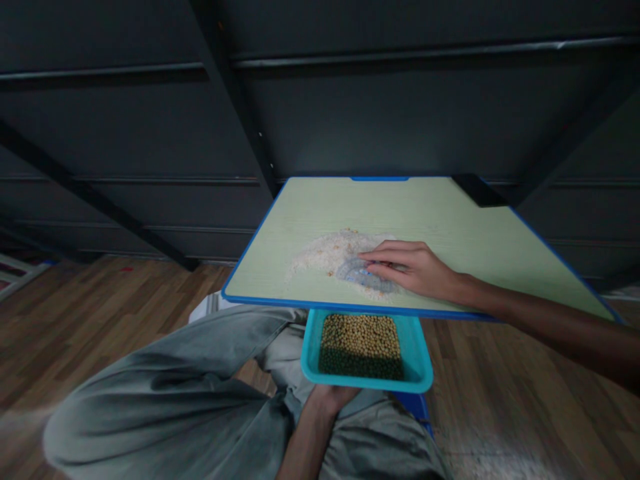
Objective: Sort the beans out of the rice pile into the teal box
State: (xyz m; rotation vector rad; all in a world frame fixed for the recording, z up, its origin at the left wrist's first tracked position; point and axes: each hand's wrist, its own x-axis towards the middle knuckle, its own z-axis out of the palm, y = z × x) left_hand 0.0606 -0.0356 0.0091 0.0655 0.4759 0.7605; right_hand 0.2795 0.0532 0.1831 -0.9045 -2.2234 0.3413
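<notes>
My right hand (407, 267) is closed on a clear plastic piece with blue print (356, 272), whose exact kind I cannot make out. It presses down at the right side of a spread pile of white rice (327, 253), which has a few yellowish beans in it. Below the table's front edge, a turquoise plastic tray (417, 353) contains yellow soybeans (363, 333), with a dark band of shadow or greener beans along the near side. My left hand (333, 398) holds this tray from beneath; its fingers are hidden under the tray.
The rice lies on a pale green folding table (430, 207) with a blue rim. A black flat object, perhaps a phone (479, 191), rests at its far right corner. Crossed legs in grey trousers (190, 393) are under the near edge, above a wooden floor (500, 387). Dark panels (400, 113) stand behind.
</notes>
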